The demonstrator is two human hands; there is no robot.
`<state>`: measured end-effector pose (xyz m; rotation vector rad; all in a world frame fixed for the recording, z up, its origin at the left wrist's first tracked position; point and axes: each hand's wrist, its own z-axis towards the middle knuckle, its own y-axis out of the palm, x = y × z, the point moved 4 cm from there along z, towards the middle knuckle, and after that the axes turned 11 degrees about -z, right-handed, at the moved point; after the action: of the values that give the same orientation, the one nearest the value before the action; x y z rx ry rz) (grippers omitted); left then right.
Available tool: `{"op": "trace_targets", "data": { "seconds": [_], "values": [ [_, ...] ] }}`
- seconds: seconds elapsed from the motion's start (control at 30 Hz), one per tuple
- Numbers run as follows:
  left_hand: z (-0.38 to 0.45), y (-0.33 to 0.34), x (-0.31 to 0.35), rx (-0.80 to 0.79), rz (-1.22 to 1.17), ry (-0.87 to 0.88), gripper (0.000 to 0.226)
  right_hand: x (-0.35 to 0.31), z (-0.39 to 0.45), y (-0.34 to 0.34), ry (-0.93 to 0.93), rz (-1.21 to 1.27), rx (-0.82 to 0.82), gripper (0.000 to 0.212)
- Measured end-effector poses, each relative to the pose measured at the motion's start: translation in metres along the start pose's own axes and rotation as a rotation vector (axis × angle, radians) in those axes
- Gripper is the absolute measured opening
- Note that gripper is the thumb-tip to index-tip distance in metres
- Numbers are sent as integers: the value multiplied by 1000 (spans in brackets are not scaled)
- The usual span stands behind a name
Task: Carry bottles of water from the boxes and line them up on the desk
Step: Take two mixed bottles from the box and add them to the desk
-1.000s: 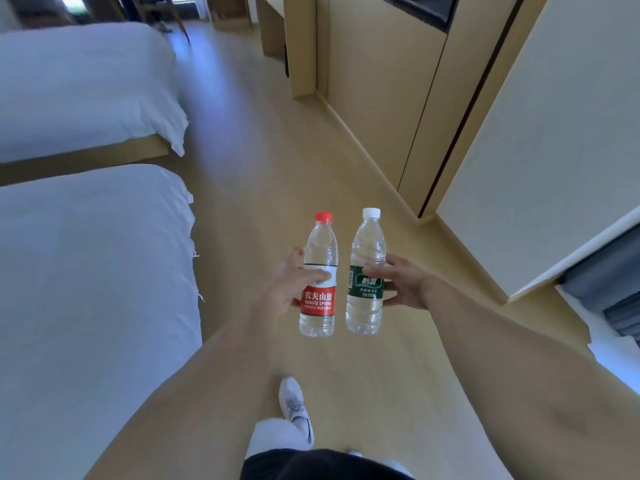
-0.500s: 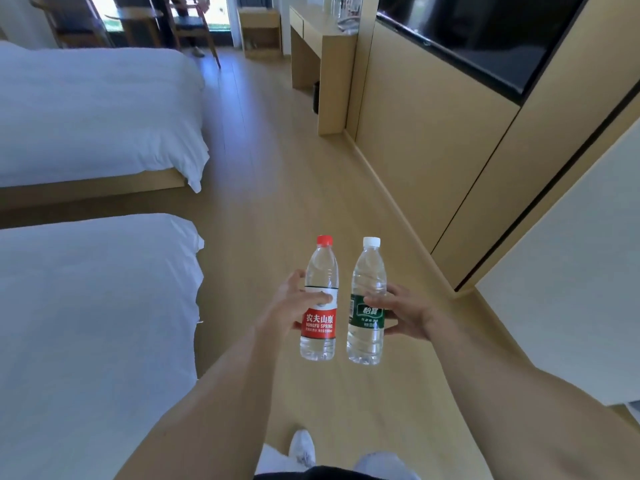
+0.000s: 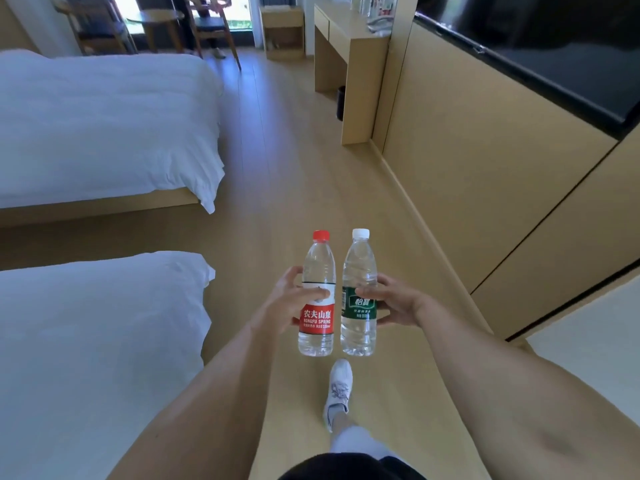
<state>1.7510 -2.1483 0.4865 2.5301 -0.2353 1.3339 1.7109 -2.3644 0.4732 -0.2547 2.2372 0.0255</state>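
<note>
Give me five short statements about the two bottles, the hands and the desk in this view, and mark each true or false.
1. The left hand holds the red-capped bottle. True.
2. The white-capped bottle carries a red label. False: its label is green; the red label is on the other bottle.
3. Both bottles are held upright, side by side. True.
4. The bottles already stand on the desk. False: they are carried above the floor, and the desk is far ahead by the wall.
5. The right hand hangs free. False: its fingers grip the white-capped bottle.
</note>
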Motion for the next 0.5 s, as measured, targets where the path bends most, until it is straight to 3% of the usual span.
{"op": "trace_targets", "data": {
  "seconds": [0.5],
  "values": [
    [221,-26,159,146,-66,-8,64,-169,232,-97,32,-17,-141,49]
  ]
}}
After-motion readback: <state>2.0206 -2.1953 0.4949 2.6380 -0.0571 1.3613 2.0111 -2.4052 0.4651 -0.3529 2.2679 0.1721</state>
